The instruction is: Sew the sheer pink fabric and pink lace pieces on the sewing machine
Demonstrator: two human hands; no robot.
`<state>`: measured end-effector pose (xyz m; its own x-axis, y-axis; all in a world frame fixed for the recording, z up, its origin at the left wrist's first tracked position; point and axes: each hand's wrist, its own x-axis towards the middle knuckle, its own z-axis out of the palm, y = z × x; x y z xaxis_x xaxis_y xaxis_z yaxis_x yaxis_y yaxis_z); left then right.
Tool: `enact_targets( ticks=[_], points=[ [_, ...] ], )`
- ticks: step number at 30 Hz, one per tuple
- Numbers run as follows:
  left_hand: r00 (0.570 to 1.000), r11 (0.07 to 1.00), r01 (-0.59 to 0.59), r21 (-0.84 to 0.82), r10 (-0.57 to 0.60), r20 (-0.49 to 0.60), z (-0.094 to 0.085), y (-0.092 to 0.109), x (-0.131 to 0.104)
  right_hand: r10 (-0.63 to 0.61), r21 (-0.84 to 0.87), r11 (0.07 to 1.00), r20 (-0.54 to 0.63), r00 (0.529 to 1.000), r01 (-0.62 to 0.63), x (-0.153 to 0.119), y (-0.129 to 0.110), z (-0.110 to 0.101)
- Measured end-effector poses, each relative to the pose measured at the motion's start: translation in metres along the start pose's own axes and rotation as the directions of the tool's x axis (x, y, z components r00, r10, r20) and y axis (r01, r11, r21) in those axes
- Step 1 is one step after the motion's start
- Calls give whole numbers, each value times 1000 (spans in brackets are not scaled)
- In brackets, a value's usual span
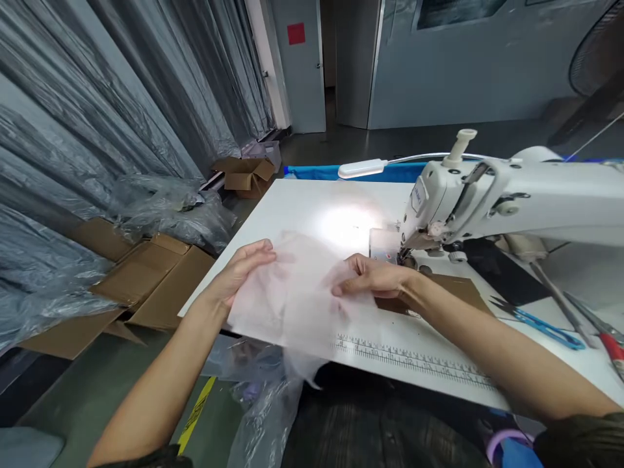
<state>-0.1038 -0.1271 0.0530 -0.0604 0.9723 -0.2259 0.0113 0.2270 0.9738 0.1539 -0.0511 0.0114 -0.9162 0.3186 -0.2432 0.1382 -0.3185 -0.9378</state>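
A sheer pale pink piece of fabric [307, 305] is spread between my two hands over the white sewing table [292, 201], its lower end hanging past the front edge. My left hand [244, 270] grips the fabric's left side, thumb hidden beneath it. On the right, my right hand [373, 276] is closed on the cloth with thumb and fingers together. Just beyond that hand stands a white sewing machine [453, 201], its needle area close to my knuckles. The fabric lies apart from the needle.
Blue-handled scissors [550, 328] and a brown flat piece [458, 292] lie at the right. A ruler strip [414, 361] runs along the front edge. A lamp [363, 169] hangs over the back. Open cardboard boxes [146, 279] and plastic sheeting [175, 208] stand left.
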Motion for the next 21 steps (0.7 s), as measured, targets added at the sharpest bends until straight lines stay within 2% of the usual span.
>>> enact_targets(
  ticks=[2,3,5,7,9,12,14,15,18,19,21],
  points=[
    [1000,1000,22,13,-22,18,-4,-8,9,24,-1,1000,-163,986,-25,0,2,-9],
    [1000,999,22,41,-23,21,-5,-11,16,24,-27,999,-269,963,-33,3,3,-14],
    [1000,989,-20,145,22,-14,-8,-19,31,-4,-108,993,-462,887,-52,11,6,-23],
    [987,943,-101,317,136,-90,-11,-26,48,-56,-191,979,-597,800,-74,19,9,-30],
    [953,823,-160,546,273,-131,-15,-31,63,-102,-246,965,-666,739,-88,22,14,-35],
    [903,548,-204,811,426,-61,-18,-32,77,-199,-349,931,-729,655,-106,12,23,-37],
    [881,392,-259,883,471,49,-15,-28,83,-323,-480,869,-737,594,-123,-1,31,-33],
    [872,334,-289,897,478,103,-11,-25,87,-418,-579,803,-717,558,-142,-8,36,-30],
    [857,214,-382,899,446,258,10,-14,108,-733,-868,438,-495,467,-232,-24,55,-18],
    [851,188,-413,891,427,305,18,-10,120,-789,-909,338,-415,454,-244,-28,61,-14],
    [835,166,-482,860,383,395,36,-2,148,-832,-949,233,-308,461,-214,-33,71,-9]
  ],
)
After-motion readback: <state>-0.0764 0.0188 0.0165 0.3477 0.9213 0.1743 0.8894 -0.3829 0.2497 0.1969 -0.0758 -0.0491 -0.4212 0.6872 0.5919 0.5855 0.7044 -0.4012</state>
